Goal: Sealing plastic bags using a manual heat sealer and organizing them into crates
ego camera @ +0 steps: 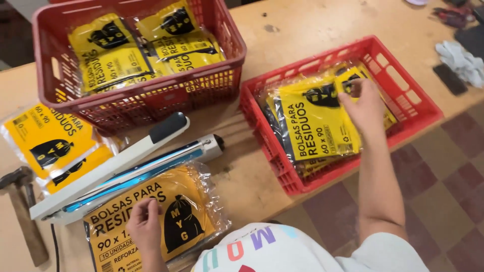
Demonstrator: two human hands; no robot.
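**A:** What do the two hands have under them from my seat at the remote feed?

**B:** I see the left hand (144, 222) lying on a flat clear-plastic pack with an orange printed insert and a black sack picture (159, 221). Its fingers are curled narrow and pinch the pack's upper edge. The pack lies directly beneath the hand on the pale wooden counter (252, 176), and its long side runs from lower left up to the right.

**A:** And what sits past that hand?

**B:** Just beyond the fingertips is a long white bar-shaped heat sealer with a black handle tip and a blue strip (118, 168). It lies parallel to the pack's long edge, touching or nearly touching it.

**A:** The right hand?

**B:** I see the right hand (364, 107) stretched forward and well apart from the left, inside a shallow red plastic crate (418, 108). Its fingers close on the top edge of a yellow printed plastic pack (312, 121), which spreads to the left of the palm on a stack of similar packs.

**A:** Anything else near?

**B:** A deeper red plastic basket (212, 80) of yellow packs stands beyond the sealer. More yellow packs (50, 141) and a hammer (22, 211) lie to the left of the left hand.
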